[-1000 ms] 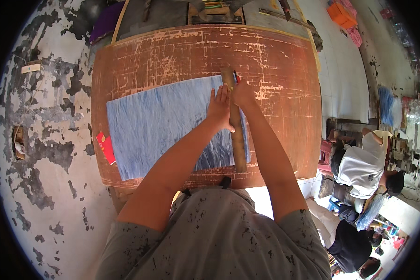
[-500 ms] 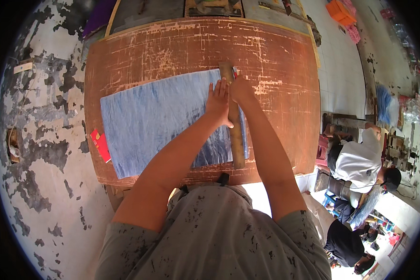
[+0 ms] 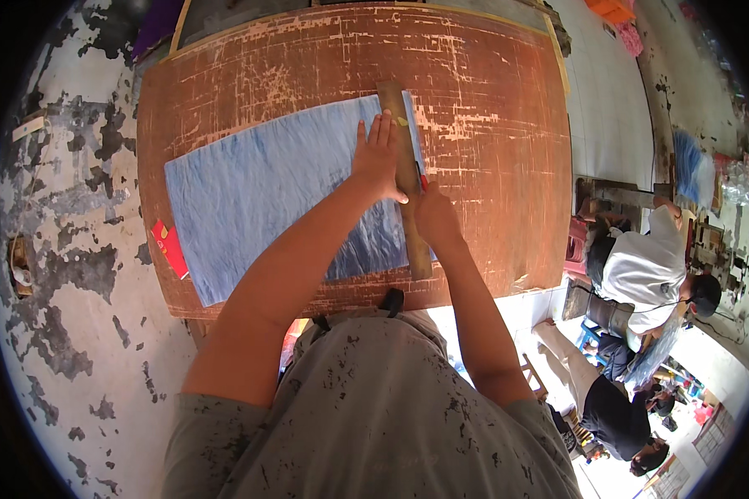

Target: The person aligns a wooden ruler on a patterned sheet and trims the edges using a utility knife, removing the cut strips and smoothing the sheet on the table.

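A blue streaked sheet (image 3: 250,195), of cloth or paper I cannot tell, lies on the scratched brown board. Across its right end runs a long brown straightedge (image 3: 415,241), with a narrow strip of the sheet showing beyond it. My left hand (image 3: 378,160) is spread flat, its fingertips and thumb on the straightedge and its palm over the sheet. Just right of the straightedge, my right hand (image 3: 438,218) is closed round a slim red-handled cutter (image 3: 424,181), its tip against the straightedge's right edge.
The brown board (image 3: 499,166) extends past the sheet on all sides. A red card (image 3: 171,249) lies at the sheet's left edge. A person in a white top (image 3: 645,258) sits at the right, and another in dark clothes (image 3: 616,416) is below. A peeling wall (image 3: 75,249) stands left.
My right hand has drawn the cutter toward me along the straightedge, from near its far end to about its middle. My left hand still presses down. The whole view has shifted slightly.
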### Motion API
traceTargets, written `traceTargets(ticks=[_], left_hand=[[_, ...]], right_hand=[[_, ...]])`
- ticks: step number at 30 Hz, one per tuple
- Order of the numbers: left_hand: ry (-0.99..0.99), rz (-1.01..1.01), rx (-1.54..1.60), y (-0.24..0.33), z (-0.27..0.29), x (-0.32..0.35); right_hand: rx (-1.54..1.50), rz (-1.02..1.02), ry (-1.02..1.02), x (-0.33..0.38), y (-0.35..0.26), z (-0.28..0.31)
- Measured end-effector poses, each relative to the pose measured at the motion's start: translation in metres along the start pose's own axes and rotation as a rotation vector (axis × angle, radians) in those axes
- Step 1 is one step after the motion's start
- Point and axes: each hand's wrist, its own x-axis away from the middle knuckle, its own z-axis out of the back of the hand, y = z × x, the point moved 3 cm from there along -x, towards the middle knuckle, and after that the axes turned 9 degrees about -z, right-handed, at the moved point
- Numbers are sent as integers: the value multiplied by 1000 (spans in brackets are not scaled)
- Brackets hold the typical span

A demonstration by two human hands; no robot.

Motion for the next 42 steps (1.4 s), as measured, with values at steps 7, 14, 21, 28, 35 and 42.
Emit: traceTargets(ticks=[7, 14, 21, 28, 35, 42], left_hand=[[2, 5, -6, 0, -1, 0], [8, -10, 31, 4, 1, -1], [38, -44, 15, 2, 3, 0], [2, -50, 10, -3, -4, 0], [-10, -47, 10, -3, -3, -1], [9, -23, -13, -4, -3, -2]], right_hand=[[52, 15, 49, -17, -9, 22], [-98, 31, 90, -114, -67, 33], [145, 123, 49, -176, -72, 1], [-39, 35, 31, -143, -81, 11], [204, 212, 32, -89, -52, -5], [51, 40, 35, -41, -7, -20]])
